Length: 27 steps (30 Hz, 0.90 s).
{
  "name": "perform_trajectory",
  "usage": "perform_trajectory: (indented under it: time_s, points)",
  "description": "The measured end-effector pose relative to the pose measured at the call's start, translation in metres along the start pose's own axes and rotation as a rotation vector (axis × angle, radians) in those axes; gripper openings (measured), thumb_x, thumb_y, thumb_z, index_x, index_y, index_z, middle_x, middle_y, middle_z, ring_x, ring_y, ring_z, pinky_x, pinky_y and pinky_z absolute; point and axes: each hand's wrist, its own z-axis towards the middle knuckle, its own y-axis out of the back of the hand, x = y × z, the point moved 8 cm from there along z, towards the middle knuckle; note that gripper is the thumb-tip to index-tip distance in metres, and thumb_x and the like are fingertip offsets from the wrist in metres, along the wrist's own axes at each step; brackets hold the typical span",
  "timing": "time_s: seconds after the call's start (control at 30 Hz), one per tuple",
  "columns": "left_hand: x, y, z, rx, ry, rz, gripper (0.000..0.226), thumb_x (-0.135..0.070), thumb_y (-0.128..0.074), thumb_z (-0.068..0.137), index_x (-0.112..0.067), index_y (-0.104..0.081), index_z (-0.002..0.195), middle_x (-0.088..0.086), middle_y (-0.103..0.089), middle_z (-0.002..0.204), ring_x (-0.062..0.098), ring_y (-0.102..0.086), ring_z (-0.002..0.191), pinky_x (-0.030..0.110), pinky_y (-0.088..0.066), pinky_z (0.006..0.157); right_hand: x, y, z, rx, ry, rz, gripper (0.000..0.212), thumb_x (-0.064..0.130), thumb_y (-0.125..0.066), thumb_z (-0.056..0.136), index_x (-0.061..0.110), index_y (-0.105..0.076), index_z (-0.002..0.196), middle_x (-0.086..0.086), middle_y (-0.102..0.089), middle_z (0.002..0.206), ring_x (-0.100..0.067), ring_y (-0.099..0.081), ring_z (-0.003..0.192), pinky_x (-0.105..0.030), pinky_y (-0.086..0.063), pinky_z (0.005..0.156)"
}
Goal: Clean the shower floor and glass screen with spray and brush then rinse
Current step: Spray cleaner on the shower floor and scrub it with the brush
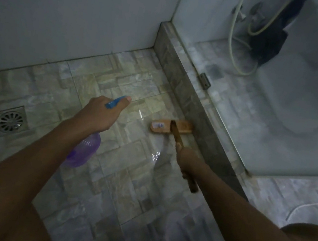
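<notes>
Head view, single frame, dim light.

Item 1: brush (170, 127), one. The wooden head is set flat on the shower floor (101, 81), touching or just beside the raised tiled kerb (184, 76) at the floor's right edge. Its long axis lies across the handle, which runs back from the head to the right hand (188, 162); the fingers are wrapped tight round the handle.

Item 2: spray bottle (83, 153), one, purple body, blue trigger head. It is clasped at the neck by the left hand (100, 113), fingers closed round it, thumb laid along the top. The nozzle seems aimed at the far edge of the floor, though this is poorly shown.

Item 3: floor drain (9, 120), one, near the left edge.

Item 4: glass screen (265, 85), one, standing on the kerb, right of the brush. The right hand is judged the nearer to it.
</notes>
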Motion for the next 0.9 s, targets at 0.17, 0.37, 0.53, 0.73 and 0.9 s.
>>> perform_trajectory:
  time_s: [0.17, 0.37, 0.53, 0.73, 0.9]
  points:
    - [0.01, 0.01, -0.001, -0.049, 0.016, 0.022, 0.089, -0.072, -0.047, 0.092, 0.015, -0.067, 0.09, 0.029, -0.071, 0.087, 0.041, -0.07, 0.076, 0.047, -0.057, 0.079, 0.074, -0.012, 0.019, 0.049, 0.09, 0.032, 0.052, 0.052, -0.03, 0.104, 0.008, -0.051, 0.119, -0.015, -0.061, 0.09, -0.023, -0.053, 0.061, -0.032, -0.049, 0.051]
    - [0.006, 0.008, 0.002, -0.02, 0.013, -0.018, 0.088, -0.072, -0.047, 0.093, 0.014, -0.068, 0.091, 0.027, -0.071, 0.086, 0.035, -0.071, 0.07, 0.033, -0.053, 0.07, -0.035, -0.042, -0.042, 0.109, 0.013, -0.087, 0.048, 0.058, -0.032, 0.102, 0.018, -0.057, 0.096, -0.01, -0.067, 0.089, -0.023, -0.061, 0.068, -0.041, -0.059, 0.063]
    - [-0.004, -0.002, 0.003, 0.011, -0.01, -0.002, 0.088, -0.071, -0.046, 0.093, 0.014, -0.069, 0.094, 0.03, -0.071, 0.091, 0.042, -0.07, 0.079, 0.03, -0.047, 0.062, -0.109, -0.017, -0.066, 0.032, -0.126, 0.064, 0.051, 0.057, -0.031, 0.103, 0.014, -0.057, 0.093, -0.008, -0.061, 0.08, -0.022, -0.057, 0.061, -0.037, -0.055, 0.055]
    - [-0.014, -0.015, 0.006, 0.029, -0.007, -0.002, 0.087, -0.071, -0.047, 0.093, 0.013, -0.069, 0.091, 0.028, -0.071, 0.084, 0.031, -0.068, 0.066, 0.028, -0.047, 0.061, -0.036, -0.021, -0.017, -0.002, -0.115, 0.159, 0.055, 0.056, -0.029, 0.103, 0.007, -0.053, 0.115, -0.013, -0.06, 0.084, -0.024, -0.056, 0.059, -0.029, -0.049, 0.044]
    - [-0.021, -0.022, 0.005, 0.024, -0.025, 0.005, 0.085, -0.07, -0.048, 0.093, 0.012, -0.068, 0.089, 0.028, -0.071, 0.083, 0.028, -0.066, 0.063, 0.028, -0.046, 0.06, -0.027, -0.031, -0.026, 0.126, -0.038, 0.026, 0.052, 0.058, -0.03, 0.102, 0.012, -0.052, 0.112, -0.012, -0.061, 0.088, -0.023, -0.055, 0.063, -0.031, -0.049, 0.049]
